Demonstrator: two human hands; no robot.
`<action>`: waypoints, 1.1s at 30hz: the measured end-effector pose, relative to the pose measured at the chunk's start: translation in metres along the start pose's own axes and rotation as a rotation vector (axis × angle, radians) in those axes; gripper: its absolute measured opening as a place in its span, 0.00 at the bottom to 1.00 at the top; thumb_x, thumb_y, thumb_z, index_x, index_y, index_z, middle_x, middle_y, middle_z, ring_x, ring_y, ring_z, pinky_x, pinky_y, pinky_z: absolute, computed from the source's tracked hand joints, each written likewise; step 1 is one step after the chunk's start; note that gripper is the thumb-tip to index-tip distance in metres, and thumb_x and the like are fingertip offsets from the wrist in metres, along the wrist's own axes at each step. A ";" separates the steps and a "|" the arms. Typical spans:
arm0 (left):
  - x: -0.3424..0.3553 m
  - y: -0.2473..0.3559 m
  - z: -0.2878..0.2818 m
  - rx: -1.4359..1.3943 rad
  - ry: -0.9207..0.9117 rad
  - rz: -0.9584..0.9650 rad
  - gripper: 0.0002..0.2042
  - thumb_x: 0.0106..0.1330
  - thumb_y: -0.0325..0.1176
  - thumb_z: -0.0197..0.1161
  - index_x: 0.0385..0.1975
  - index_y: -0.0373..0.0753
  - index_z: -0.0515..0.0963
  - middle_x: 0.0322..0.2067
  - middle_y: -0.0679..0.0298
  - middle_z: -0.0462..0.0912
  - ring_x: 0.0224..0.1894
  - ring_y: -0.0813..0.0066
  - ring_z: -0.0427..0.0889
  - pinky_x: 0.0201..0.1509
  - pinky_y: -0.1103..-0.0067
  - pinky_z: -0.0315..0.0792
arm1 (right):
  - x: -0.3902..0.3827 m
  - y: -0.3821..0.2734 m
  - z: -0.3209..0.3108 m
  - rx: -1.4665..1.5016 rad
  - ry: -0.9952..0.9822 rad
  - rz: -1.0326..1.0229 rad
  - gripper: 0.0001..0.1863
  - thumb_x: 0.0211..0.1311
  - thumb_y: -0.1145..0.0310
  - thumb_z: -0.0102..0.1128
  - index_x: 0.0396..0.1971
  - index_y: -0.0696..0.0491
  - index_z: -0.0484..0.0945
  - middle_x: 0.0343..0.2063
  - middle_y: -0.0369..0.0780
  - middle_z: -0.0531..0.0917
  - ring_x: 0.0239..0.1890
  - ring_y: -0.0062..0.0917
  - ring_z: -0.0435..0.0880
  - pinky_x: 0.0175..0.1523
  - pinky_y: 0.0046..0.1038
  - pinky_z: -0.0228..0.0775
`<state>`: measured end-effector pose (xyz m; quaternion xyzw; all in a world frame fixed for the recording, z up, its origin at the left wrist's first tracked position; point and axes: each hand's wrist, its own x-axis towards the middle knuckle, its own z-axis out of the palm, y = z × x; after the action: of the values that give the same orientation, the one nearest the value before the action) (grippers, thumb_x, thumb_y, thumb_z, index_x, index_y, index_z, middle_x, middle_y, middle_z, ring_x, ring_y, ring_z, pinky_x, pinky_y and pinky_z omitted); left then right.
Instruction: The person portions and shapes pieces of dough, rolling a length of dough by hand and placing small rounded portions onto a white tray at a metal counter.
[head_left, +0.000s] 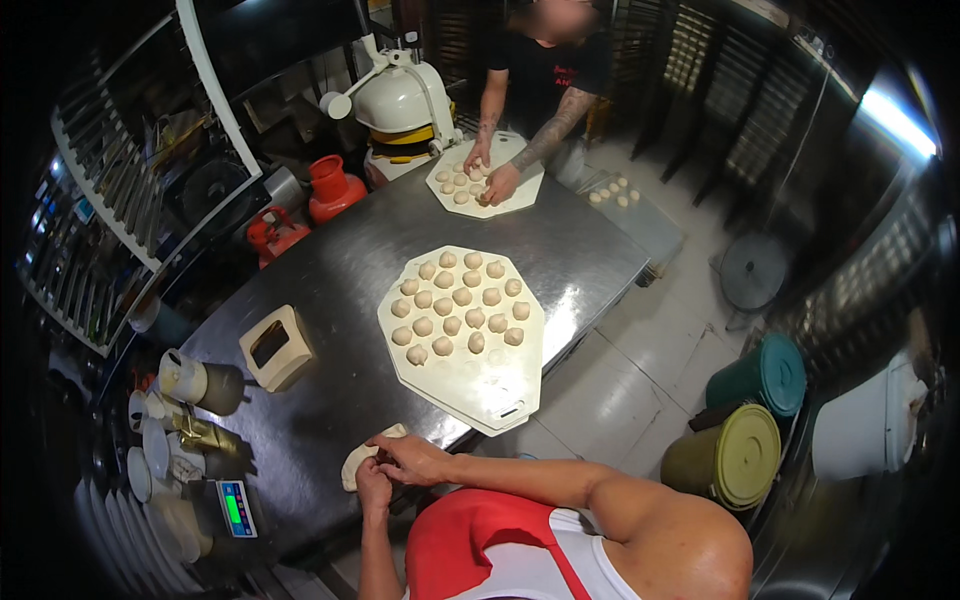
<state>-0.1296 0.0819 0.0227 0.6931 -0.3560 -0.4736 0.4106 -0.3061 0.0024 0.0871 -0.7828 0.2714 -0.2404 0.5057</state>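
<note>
At the near edge of the table, my hands are together over a flattened piece of pale dough (355,466). My left hand (373,488) is closed at the dough's near side. From the right comes my right hand (418,462), its fingers bent and pressed against the dough. Between the hands shows a small dark patch; what it is I cannot make out. Ahead and to the right lies a cream octagonal board (455,385) bearing several round dough balls (462,296) with pinched tops.
The dark metal table (330,290) holds a pale box-like container (290,370) with a dark inside. At left stand a scale (237,508) and tubs (183,376). Across the table, a co-worker's hands (500,185) touch dough on another board (522,190). Lidded buckets (748,455) stand right.
</note>
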 end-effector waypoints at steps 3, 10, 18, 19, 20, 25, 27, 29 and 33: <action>-0.001 0.006 -0.002 -0.035 0.007 -0.009 0.12 0.71 0.16 0.50 0.46 0.29 0.80 0.41 0.62 0.87 0.42 0.74 0.85 0.48 0.77 0.79 | 0.000 -0.012 -0.006 -0.087 -0.039 0.009 0.28 0.67 0.71 0.64 0.66 0.56 0.70 0.39 0.54 0.87 0.45 0.52 0.87 0.51 0.46 0.79; 0.001 0.004 0.000 -0.049 -0.005 -0.030 0.11 0.74 0.18 0.50 0.47 0.30 0.81 0.42 0.62 0.88 0.43 0.75 0.86 0.47 0.77 0.79 | 0.000 -0.009 -0.008 -0.088 0.024 -0.058 0.28 0.66 0.72 0.62 0.66 0.56 0.70 0.37 0.54 0.87 0.44 0.54 0.87 0.50 0.49 0.78; -0.007 0.013 0.012 -0.173 0.035 -0.010 0.10 0.72 0.20 0.52 0.30 0.38 0.79 0.28 0.70 0.81 0.31 0.80 0.79 0.36 0.81 0.73 | 0.001 -0.009 -0.009 -0.077 0.003 0.000 0.27 0.67 0.71 0.61 0.66 0.57 0.70 0.40 0.53 0.88 0.47 0.53 0.87 0.55 0.48 0.78; -0.007 0.013 0.013 -0.173 0.033 -0.009 0.10 0.72 0.20 0.52 0.30 0.38 0.79 0.28 0.70 0.81 0.31 0.80 0.79 0.36 0.81 0.73 | 0.001 -0.006 -0.008 -0.078 0.006 0.001 0.27 0.67 0.71 0.61 0.66 0.57 0.70 0.40 0.53 0.88 0.47 0.53 0.87 0.55 0.48 0.78; -0.006 0.013 0.014 -0.190 0.026 -0.007 0.10 0.72 0.20 0.52 0.29 0.38 0.79 0.28 0.70 0.81 0.31 0.81 0.79 0.36 0.81 0.73 | 0.001 -0.004 -0.007 -0.072 0.020 -0.013 0.27 0.67 0.71 0.61 0.65 0.57 0.71 0.40 0.53 0.88 0.47 0.53 0.87 0.55 0.48 0.78; -0.004 0.008 0.008 -0.108 -0.052 -0.022 0.06 0.78 0.22 0.54 0.45 0.33 0.79 0.42 0.64 0.87 0.42 0.79 0.85 0.46 0.81 0.78 | 0.001 -0.003 -0.005 -0.106 0.038 -0.018 0.26 0.67 0.72 0.60 0.65 0.57 0.71 0.40 0.53 0.88 0.47 0.53 0.87 0.55 0.48 0.78; -0.003 0.008 0.013 -0.135 0.096 0.060 0.07 0.76 0.22 0.53 0.40 0.35 0.80 0.36 0.66 0.85 0.39 0.80 0.82 0.43 0.80 0.77 | 0.001 -0.003 -0.003 -0.058 0.061 -0.037 0.25 0.67 0.72 0.60 0.64 0.58 0.71 0.40 0.53 0.88 0.46 0.52 0.88 0.53 0.47 0.79; -0.005 0.008 0.011 -0.171 0.083 0.075 0.05 0.76 0.22 0.56 0.42 0.34 0.80 0.39 0.65 0.85 0.41 0.79 0.83 0.46 0.80 0.77 | 0.001 -0.003 -0.001 0.032 0.070 0.016 0.24 0.69 0.72 0.60 0.64 0.58 0.71 0.38 0.51 0.88 0.45 0.48 0.89 0.51 0.44 0.80; -0.004 0.007 0.008 -0.100 0.024 0.195 0.06 0.74 0.20 0.62 0.47 0.31 0.78 0.42 0.62 0.86 0.42 0.79 0.85 0.49 0.81 0.80 | 0.008 0.037 0.013 0.519 0.260 0.276 0.22 0.72 0.70 0.60 0.62 0.59 0.72 0.40 0.45 0.89 0.41 0.35 0.92 0.46 0.36 0.82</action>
<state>-0.1390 0.0807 0.0284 0.6395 -0.3927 -0.4404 0.4929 -0.2988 -0.0071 0.0488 -0.5461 0.3669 -0.3288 0.6775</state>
